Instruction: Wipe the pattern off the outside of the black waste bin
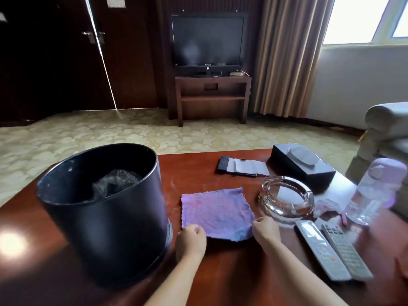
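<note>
A black round waste bin (pixel 110 219) stands upright on the left of the brown table (pixel 189 164), with crumpled clear plastic inside it. No pattern shows on the side facing me. Just right of the bin a purple cloth (pixel 216 214) lies spread flat on the table. My left hand (pixel 191 240) pinches the cloth's near left corner, close to the bin's base. My right hand (pixel 266 230) pinches the near right corner.
A glass ashtray (pixel 287 198) sits right of the cloth. Two remote controls (pixel 333 250) lie at the near right. A clear bottle with a purple cap (pixel 373 191), a black tissue box (pixel 302 167) and a notepad (pixel 242 166) stand farther back.
</note>
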Demonstrator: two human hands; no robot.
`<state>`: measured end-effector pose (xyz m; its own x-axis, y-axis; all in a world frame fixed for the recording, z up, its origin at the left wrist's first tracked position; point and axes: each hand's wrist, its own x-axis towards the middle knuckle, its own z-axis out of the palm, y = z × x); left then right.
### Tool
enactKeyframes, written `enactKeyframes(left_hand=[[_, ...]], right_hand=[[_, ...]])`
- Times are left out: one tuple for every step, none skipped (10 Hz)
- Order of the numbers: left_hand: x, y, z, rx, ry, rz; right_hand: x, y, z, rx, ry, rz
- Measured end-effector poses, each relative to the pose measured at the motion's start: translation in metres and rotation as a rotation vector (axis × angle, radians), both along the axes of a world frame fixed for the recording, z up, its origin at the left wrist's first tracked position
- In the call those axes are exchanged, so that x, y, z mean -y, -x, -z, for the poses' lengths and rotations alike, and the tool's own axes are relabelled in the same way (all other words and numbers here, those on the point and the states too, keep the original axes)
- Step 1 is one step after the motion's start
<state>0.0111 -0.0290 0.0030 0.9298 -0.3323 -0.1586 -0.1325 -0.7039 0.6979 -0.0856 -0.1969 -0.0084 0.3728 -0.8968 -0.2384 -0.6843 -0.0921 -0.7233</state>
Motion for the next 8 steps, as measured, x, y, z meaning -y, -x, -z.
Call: enactKeyframes(left_hand=[[-0.003,0.000,0.019,-0.060,0.125,-0.151],[-0.006,-0.004,0.037,-0.201,0.253,-0.289],[-0.010,-0.004,0.052,-0.272,0.316,-0.324],[-0.016,-0.002,0.056,-0.291,0.299,-0.346],[-0.022,-0.002,0.057,-0.245,0.249,-0.349],[-0.029,-0.003,0.055,-0.231,0.194,-0.308],[-0.036,-0.008,0.050,-0.244,0.109,-0.245],[-0.050,-0.005,0.040,-0.244,0.013,-0.178]], right_hand=[[-0.006,0.008,0.004,-0.056,0.005,0.010],[-0.010,0.014,0.005,-0.094,0.004,0.026],[-0.015,0.021,0.004,-0.146,0.005,0.043],[-0.019,0.027,0.004,-0.201,0.020,0.033],[-0.024,0.031,0.005,-0.232,0.028,0.022],[-0.034,0.036,-0.003,-0.295,0.082,0.002],[-0.044,0.041,-0.014,-0.334,0.172,-0.022],[-0.052,0.046,-0.026,-0.267,0.142,-0.063]])
